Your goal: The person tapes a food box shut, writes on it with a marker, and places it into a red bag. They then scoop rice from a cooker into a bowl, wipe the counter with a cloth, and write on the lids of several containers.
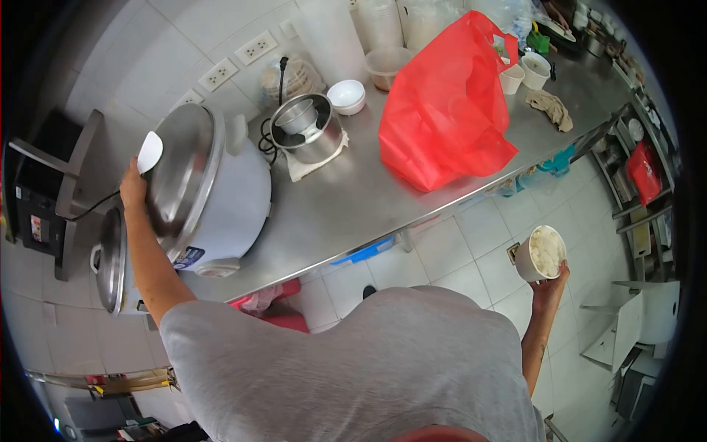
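My left hand [133, 188] is closed on a white rice paddle [150, 152], its flat blade pointing up beside the metal lid of a large rice cooker [237, 199]. The lid is down on the cooker. Out to the right, over the tiled floor, my right hand [549, 291] grips a white paper bowl [527, 264] from below. White rice [546, 250] fills the bowl to about its rim. A second rice cooker [112, 258] with a steel lid stands at the near left, below my left forearm.
A steel counter [324, 228] carries a red bag [445, 110], a metal pot [324, 144] on a cloth, white bowls [346, 96] and paper cups [536, 70]. A crumpled rag [551, 109] lies near the counter's edge. Shelves [626, 169] stand at the right.
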The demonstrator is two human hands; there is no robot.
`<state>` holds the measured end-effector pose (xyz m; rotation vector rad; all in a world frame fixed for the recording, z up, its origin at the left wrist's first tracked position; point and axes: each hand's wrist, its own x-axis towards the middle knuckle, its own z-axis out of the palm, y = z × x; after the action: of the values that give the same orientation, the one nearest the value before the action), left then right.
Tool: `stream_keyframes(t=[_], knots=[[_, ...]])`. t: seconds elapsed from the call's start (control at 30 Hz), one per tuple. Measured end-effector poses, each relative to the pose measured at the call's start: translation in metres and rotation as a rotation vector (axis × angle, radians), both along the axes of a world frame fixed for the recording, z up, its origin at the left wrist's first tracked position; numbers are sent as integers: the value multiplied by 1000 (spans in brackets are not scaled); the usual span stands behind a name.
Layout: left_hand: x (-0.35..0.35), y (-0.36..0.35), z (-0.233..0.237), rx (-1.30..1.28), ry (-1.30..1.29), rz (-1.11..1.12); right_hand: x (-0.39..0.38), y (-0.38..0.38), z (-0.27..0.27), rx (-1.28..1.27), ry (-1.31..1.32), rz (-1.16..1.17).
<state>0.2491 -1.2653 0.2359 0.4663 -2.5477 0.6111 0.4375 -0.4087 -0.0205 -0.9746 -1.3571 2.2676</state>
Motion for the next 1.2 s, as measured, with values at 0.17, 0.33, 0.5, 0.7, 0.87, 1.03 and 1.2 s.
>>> stream_keyframes(t=[0.17, 0.33, 0.5, 0.7, 0.87, 1.03, 1.2], knots=[[8, 9, 5, -27, -13, -16, -15, -10, 1, -11, 9, 63], [-3, -37, -11, 0, 23, -78, -31, -19, -2, -41, 18, 65], [-11, 33, 9, 51, 13, -48, -34, -29, 0, -59, 50, 76], [-70, 225, 6, 123, -296, -434, -31, -26, 14, -22, 43, 62], [-123, 355, -40, -171, -628, -401, -13, -14, 28, 4, 108, 26], [-174, 378, -93, -332, -734, -427, 17, 25, 21, -10, 76, -93], [-175, 417, -79, -309, -614, -434, 18, 53, 36, -40, 31, -176]])
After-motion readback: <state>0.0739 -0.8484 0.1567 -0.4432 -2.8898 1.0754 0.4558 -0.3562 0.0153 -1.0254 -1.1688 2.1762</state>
